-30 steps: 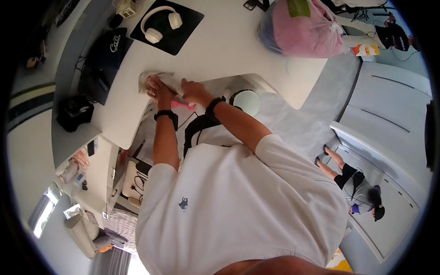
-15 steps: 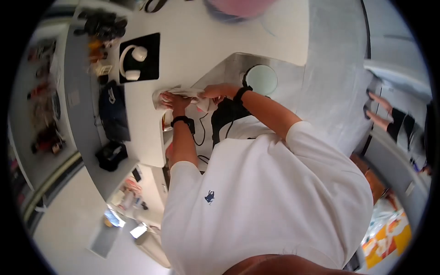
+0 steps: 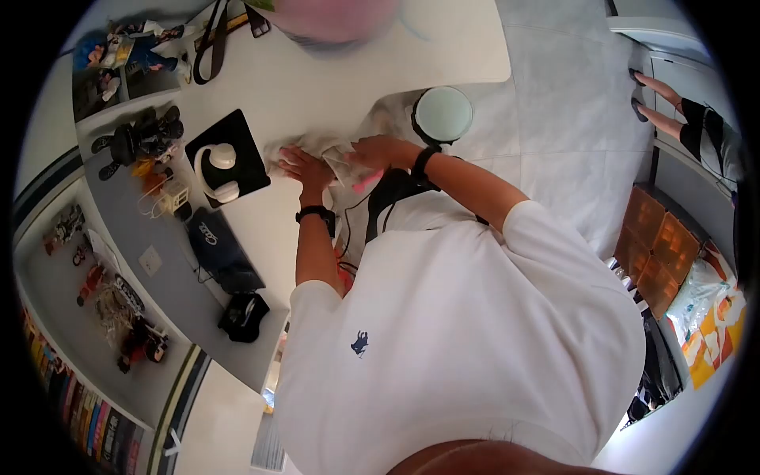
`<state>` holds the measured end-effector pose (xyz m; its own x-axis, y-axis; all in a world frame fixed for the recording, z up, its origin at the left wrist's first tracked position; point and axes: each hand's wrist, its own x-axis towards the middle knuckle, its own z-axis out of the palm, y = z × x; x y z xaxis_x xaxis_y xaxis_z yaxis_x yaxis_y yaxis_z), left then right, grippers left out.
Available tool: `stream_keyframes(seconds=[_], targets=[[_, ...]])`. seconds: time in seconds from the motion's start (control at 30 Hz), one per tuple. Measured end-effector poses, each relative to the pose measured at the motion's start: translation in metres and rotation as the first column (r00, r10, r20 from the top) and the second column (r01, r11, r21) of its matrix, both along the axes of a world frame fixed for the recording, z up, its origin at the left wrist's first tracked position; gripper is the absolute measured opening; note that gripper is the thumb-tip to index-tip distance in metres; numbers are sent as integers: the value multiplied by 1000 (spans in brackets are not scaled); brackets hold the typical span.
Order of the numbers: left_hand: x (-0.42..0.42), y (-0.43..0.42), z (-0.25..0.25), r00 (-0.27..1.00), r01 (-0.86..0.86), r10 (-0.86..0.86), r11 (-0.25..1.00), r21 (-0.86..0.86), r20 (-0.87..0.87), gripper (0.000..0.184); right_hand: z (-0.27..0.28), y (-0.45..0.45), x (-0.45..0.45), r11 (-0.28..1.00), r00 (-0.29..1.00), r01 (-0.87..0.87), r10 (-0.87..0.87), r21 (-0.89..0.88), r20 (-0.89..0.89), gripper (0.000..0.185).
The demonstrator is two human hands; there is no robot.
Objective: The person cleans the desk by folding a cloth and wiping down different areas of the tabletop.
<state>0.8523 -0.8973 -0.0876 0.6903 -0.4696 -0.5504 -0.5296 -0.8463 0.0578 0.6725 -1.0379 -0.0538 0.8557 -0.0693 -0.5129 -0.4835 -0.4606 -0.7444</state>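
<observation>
Biggest thing in here is the white desk point(image 3: 332, 99), filling the upper middle of the frame, with a curved corner poking out to the right. Another person point(image 3: 701, 134) is over at the far upper right, well apart from all this. A pink bag point(image 3: 340, 17) sits on the desk at the top edge, kinda blurry. Left of centre there's a black mat point(image 3: 249, 150).

Ok, the bit that matters: the cloth point(image 3: 323, 145). It's on the desk just right of the mat, upper middle of the frame, rumpled and smeared by blur. Best I can make out, its long axis goes roughly left to right, spanning both hands. Can't tell if its right end hangs past the desk edge.

Bucket point(image 3: 443, 115) is on the floor, right of the hands and not touching them. Headphones point(image 3: 220, 158) are on the mat.

Hands: the left hand point(image 3: 307, 168) is the closer one imo, lying flat over the cloth, which also shows just above it in the frame. Its fingers are spread apart, aimed left, not clamped on anything. The right hand point(image 3: 381, 150) is at the cloth's right end, so from its fingers the cloth lies to the left. Those fingers look curled, but whether they're actually pinching any fabric, I can't tell.
</observation>
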Motion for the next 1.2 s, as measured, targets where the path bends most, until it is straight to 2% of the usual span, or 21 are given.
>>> stream_keyframes(seconds=[0.07, 0.1, 0.17, 0.23, 0.27, 0.3, 0.37, 0.43, 0.5, 0.57, 0.63, 0.7, 0.77, 0.83, 0.87, 1.0, 1.03, 1.07, 1.1, 1.13, 1.2], targets=[[8, -11, 7, 979, 202, -202, 979, 12, -9, 122, -14, 0, 6, 995, 986, 82, -72, -62, 153, 70], [10, -12, 6, 980, 198, -198, 980, 14, -13, 122, -14, 0, 12, 991, 975, 109, -91, -78, 203, 68], [18, -27, -4, 943, 328, -327, 878, -349, 65, 111, 20, -18, 30, 966, 963, 245, -253, -88, -96, 62], [29, -46, -9, 923, 382, -372, 865, -325, 95, 113, 16, -25, 44, 942, 957, 274, -287, -192, -42, 60], [30, -57, -1, 924, 367, -381, 873, -320, 20, 116, 13, -24, 45, 909, 946, 313, -322, -276, 12, 58], [32, -65, -3, 919, 355, -390, 880, -315, -53, 118, 18, -28, 46, 909, 947, 309, -321, -280, 5, 58], [41, -78, -10, 903, 386, -430, 830, -402, -22, 119, 29, -42, 49, 883, 931, 334, -363, -330, -29, 54], [43, -90, -10, 804, 572, -579, 692, -440, 134, 106, 41, -58, 42, 847, 933, 304, -357, -435, -44, 54], [36, -104, 6, 761, 590, -643, 632, -503, 85, 96, 41, -68, 24, 806, 935, 263, -349, -531, -68, 53], [18, -118, 21, 717, 592, -695, 570, -570, 50, 86, 23, -86, -4, 648, 793, 484, -609, -588, -18, 54], [-8, -133, 33, 605, 646, -793, 540, -540, -70, 71, 22, -105, -35, 553, 690, 556, -724, -620, -27, 56], [-33, -144, 40, 570, 646, -813, 533, -546, -118, 72, 29, -120, -67, 528, 649, 538, -757, -657, -76, 55], [-56, -161, 23, 458, 715, -889, 367, -595, 2, 70, 37, -133, -90, 495, 559, 568, -818, -658, -132, 54], [-80, -187, 16, 426, 706, -904, 321, -632, 16, 69, 36, -141, -108, 416, 458, 597, -879, -686, -135, 56], [-89, -199, 19, 394, 683, -919, 303, -665, -15, 65, 33, -142, -115, 358, 370, 618, -918, -700, -143, 59], [-110, -232, -2, 317, 573, -948, 214, -791, -27, 52, 31, -155, -116, 342, 253, 720, -940, -603, -231, 69], [-108, -237, 8, 307, 574, -951, 201, -794, -19, 52, 37, -155, -108, 415, 315, 701, -910, -580, -270, 73], [-102, -238, 17, 278, 522, -949, 280, -805, -150, 49, 42, -153, -100, 486, 372, 678, -874, -551, -313, 76], [-96, -236, 28, 235, 477, -930, 364, -800, -283, 47, 47, -148, -93, 474, 354, 686, -880, -552, -316, 76], [-90, -235, 39, 214, 483, -934, 356, -800, -287, 47, 52, -145, -84, 498, 403, 678, -867, -541, -293, 76], [-73, -234, 57, 250, 550, -885, 463, -695, -392, 38, 40, -135, -70, 537, 509, 651, -833, -537, -216, 73]])
